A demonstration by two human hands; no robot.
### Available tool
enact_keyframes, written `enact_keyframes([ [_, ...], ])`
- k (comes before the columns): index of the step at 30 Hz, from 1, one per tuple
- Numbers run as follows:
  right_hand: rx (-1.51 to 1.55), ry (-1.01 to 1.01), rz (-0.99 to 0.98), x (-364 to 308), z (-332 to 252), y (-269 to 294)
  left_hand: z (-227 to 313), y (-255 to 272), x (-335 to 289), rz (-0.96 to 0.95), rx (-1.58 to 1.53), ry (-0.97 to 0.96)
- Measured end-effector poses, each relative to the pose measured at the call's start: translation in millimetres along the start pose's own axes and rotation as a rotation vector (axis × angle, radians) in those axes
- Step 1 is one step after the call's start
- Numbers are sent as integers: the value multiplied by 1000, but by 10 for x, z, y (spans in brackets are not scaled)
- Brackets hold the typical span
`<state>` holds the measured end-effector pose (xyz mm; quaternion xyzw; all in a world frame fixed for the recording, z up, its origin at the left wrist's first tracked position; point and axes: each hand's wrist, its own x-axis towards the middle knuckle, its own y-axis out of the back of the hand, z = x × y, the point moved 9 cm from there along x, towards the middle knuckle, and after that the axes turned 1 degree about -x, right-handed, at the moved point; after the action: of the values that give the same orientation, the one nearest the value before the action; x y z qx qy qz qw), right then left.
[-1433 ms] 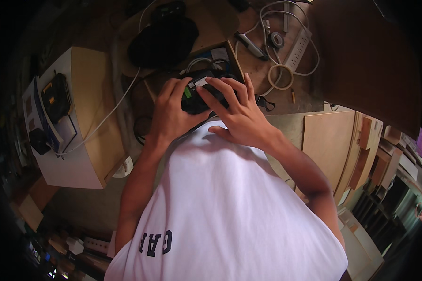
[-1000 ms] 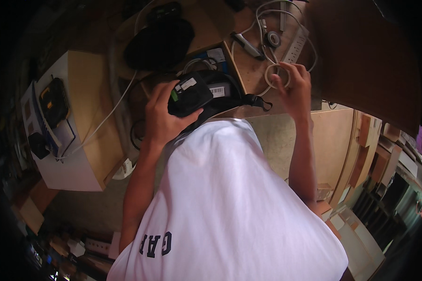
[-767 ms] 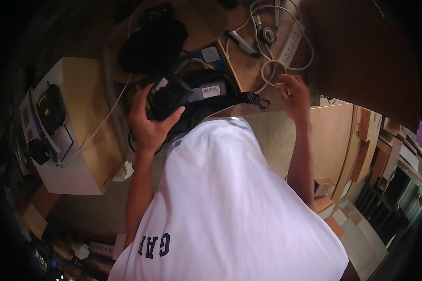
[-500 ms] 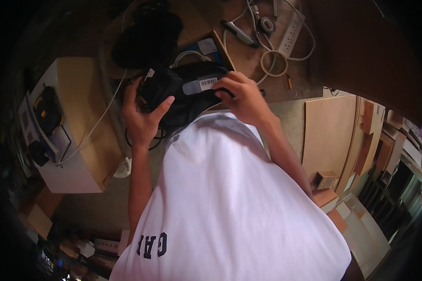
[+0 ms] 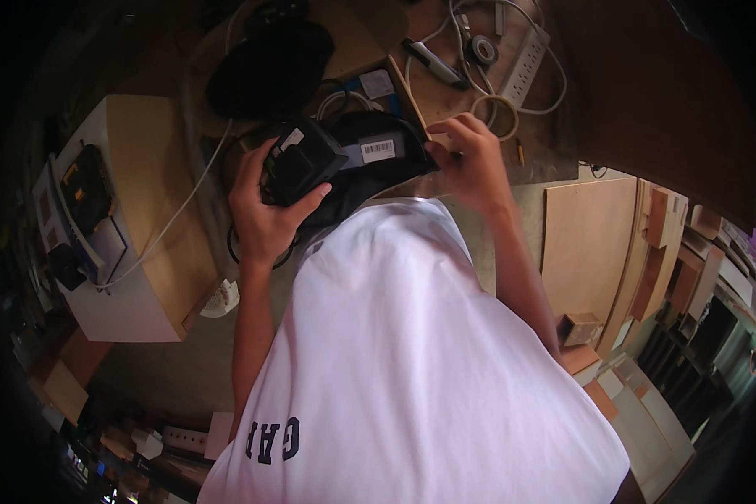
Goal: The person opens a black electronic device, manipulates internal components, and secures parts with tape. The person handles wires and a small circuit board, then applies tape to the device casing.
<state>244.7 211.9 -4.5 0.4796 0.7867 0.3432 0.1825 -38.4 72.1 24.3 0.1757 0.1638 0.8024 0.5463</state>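
My left hand (image 5: 265,217) grips a boxy black device (image 5: 307,164) with a pale label, thumb on its near side and fingers around the far left. What kind of device it is I cannot make out. Beside it lies an open black fabric bag (image 5: 386,179). A grey item (image 5: 353,157) with a white barcode sticker shows in the bag's mouth. At the bag's right end my right hand (image 5: 479,168) has its fingers curled, pinching the dark edge of the bag.
Beyond the bag sits a shallow wooden box (image 5: 410,88) with a white cable. A roll of tape (image 5: 482,50), a tan ring (image 5: 494,116), a cutter-like tool (image 5: 435,63) and a power strip (image 5: 525,69) lie on the table. A wooden cabinet (image 5: 155,202) stands left.
My right hand has moved right, from the barcode sticker to the bag's right edge, and the bag's mouth is wider. My left hand has shifted slightly right and tilted the black device.
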Motion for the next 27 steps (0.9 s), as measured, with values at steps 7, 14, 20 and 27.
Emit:
enact_keyframes([
  [7,-269,-230,181,-177,869,554,-172,-13,19,10,-123,55],
  [14,-429,-294,165,-273,1414,472,-110,-46,55,-32,-59,48],
  [20,-526,-251,131,-244,1295,337,95,-166,35,-97,159,-72],
  [27,-534,-255,148,-242,1352,262,145,-554,-31,-223,228,-140],
])
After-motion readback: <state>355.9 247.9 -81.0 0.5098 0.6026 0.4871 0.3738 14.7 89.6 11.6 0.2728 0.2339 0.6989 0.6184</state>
